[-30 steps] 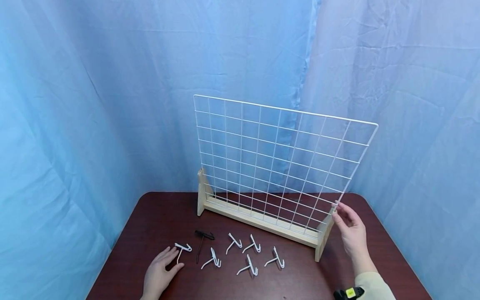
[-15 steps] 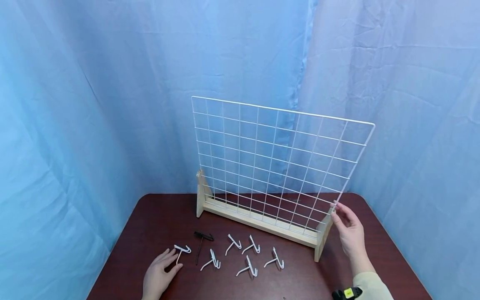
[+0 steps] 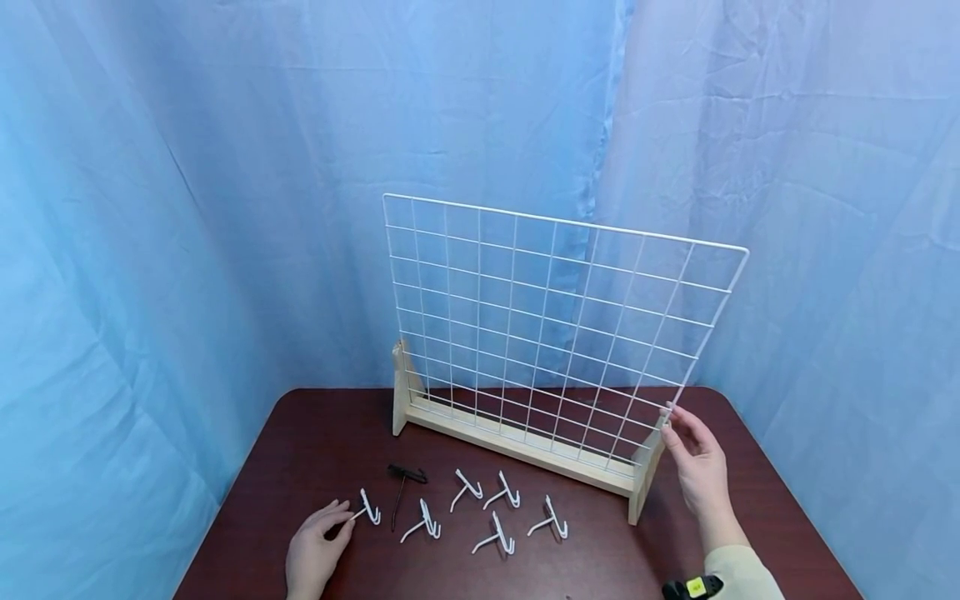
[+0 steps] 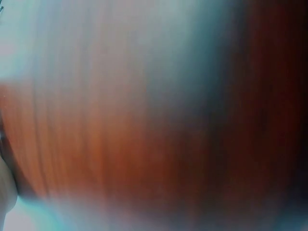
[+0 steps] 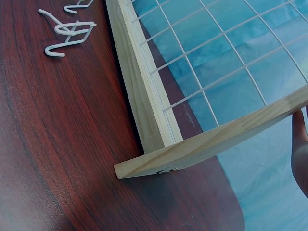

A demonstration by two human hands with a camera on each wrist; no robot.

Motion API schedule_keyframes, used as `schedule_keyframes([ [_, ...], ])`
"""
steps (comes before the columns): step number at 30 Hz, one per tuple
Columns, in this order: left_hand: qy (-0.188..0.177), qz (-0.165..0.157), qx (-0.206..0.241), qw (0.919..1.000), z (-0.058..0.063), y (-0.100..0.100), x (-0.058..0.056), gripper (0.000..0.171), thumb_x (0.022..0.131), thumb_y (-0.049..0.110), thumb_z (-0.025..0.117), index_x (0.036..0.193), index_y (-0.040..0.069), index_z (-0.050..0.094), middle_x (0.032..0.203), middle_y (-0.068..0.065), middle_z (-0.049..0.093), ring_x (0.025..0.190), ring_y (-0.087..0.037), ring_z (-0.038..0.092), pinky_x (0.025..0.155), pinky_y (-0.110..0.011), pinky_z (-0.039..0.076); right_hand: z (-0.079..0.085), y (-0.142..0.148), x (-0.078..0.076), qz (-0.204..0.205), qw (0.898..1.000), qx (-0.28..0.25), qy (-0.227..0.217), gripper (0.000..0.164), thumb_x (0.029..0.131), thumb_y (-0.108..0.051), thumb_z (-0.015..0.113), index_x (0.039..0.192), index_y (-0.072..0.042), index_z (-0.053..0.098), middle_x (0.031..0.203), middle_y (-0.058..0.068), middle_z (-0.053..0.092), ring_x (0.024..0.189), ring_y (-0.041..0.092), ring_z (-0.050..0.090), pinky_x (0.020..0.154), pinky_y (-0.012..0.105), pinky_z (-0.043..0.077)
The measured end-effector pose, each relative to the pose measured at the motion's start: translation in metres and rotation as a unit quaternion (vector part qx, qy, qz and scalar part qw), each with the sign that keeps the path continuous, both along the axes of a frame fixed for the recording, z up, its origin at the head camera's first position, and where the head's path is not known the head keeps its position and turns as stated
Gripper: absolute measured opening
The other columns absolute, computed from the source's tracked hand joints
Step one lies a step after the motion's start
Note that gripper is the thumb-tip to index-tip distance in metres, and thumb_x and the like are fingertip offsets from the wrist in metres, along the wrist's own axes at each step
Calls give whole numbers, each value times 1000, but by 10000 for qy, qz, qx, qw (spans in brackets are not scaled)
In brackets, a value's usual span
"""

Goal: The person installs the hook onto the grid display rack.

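Note:
In the head view my left hand [image 3: 317, 546], low on the left, pinches the stem end of a white wire hook [image 3: 367, 508] between fingers and thumb. My right hand [image 3: 703, 471] grips the top of the right wooden upright of a stand [image 3: 525, 450], where the white wire grid panel [image 3: 555, 317] slots in. The panel stands up, leaning back a little. In the right wrist view, fingertips [image 5: 299, 126] press the outer face of the wooden upright [image 5: 211, 137]. The left wrist view is mostly blurred tabletop, and the hook does not show there.
Several more white hooks [image 3: 498, 533] lie on the dark red table [image 3: 330, 425] in front of the stand. One black hook [image 3: 405, 477] lies just right of the held one. Blue curtains [image 3: 225, 208] hang around the table's back and sides.
The white hook at my left hand has turned, its head swinging down toward the right, and my fingertips now pinch its stem. My right hand has stayed on the stand.

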State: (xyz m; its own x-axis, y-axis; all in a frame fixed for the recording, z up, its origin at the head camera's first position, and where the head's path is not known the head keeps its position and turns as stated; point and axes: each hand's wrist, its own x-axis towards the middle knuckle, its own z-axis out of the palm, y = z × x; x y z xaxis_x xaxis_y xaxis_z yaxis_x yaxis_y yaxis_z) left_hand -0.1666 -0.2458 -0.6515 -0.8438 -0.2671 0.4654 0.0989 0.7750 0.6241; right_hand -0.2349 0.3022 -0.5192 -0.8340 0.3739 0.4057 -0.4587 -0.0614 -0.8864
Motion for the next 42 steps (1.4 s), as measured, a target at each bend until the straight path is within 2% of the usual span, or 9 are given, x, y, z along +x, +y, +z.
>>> schedule_keyframes([
  [7,203,283,182,9992,1,3,0,18,74,3,85,90,10,80,98,-7,75,95,-28,69,85,-37,48,0,0,0,-7,10000,12,13,33,91,17,57,124,17,55,104,-4,72,97,10,62,81,13,50],
  [10,141,431,191,9988,2,4,1,17,75,5,84,91,12,80,94,-4,75,90,-26,69,81,-38,50,-1,0,0,-21,10000,43,-7,33,91,17,57,124,16,56,104,-5,72,97,10,62,81,13,51],
  [13,58,497,282,9983,5,5,1,16,78,6,83,92,14,80,90,0,74,87,-24,69,79,-35,52,-1,1,0,-48,10000,78,-39,33,91,16,57,124,16,56,104,-5,72,97,9,63,81,13,51],
  [15,27,528,336,9980,8,6,0,16,78,7,83,92,15,80,89,3,73,86,-21,69,77,-29,52,-1,1,0,-56,9999,87,-43,33,92,16,58,124,16,56,105,-5,72,98,9,63,81,13,51],
  [19,39,531,397,9978,13,8,-1,16,78,8,84,90,18,80,88,6,73,83,-16,69,73,-14,49,-1,1,0,-60,9999,70,-40,32,91,16,57,124,16,56,105,-5,72,98,9,63,81,12,51],
  [22,97,498,460,9977,17,9,-3,16,77,7,84,88,19,80,88,5,74,81,-13,69,71,-8,48,-1,0,0,-61,10000,27,-39,32,91,17,57,124,16,57,104,-5,72,98,9,63,81,13,51],
  [29,245,311,895,9952,22,13,-6,16,74,0,85,84,12,79,87,0,75,76,-6,68,65,-7,50,0,-2,2,-115,9999,14,-109,33,92,16,57,125,15,57,104,-7,71,98,8,62,82,12,50],
  [38,-237,362,1318,9903,38,22,-6,14,78,3,83,90,9,79,90,-5,75,75,-6,69,60,-9,51,-3,-2,0,-35,10000,-1,78,33,92,17,56,125,18,54,107,-4,72,99,11,61,82,14,51],
  [42,-128,178,1692,9853,43,26,-6,13,78,-1,81,89,5,78,90,-9,75,72,-1,67,61,-10,52,-4,-2,-1,-15,9999,20,141,33,92,16,56,125,17,55,107,-3,72,99,10,61,83,14,51],
])
